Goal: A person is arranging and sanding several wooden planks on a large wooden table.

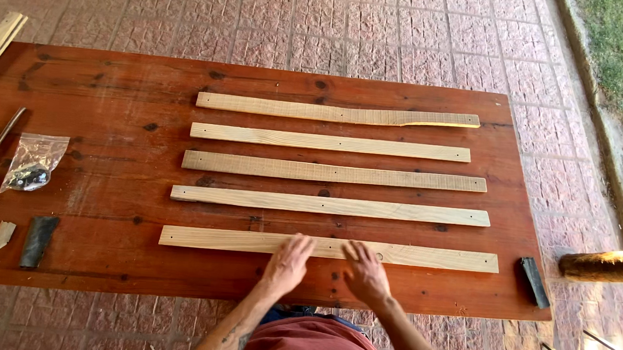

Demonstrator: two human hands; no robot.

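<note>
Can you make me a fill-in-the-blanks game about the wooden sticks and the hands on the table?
1. ____ long pale wooden slats lie side by side on the reddish-brown wooden table.
2. The left hand and the right hand both rest on the slat ____ to the person.
3. The clear plastic bag of small dark hardware lies near the table's ____ end.

Missing words: five; nearest; left

Single head view, high, looking steeply down over table [113, 88], forward-facing.
</note>
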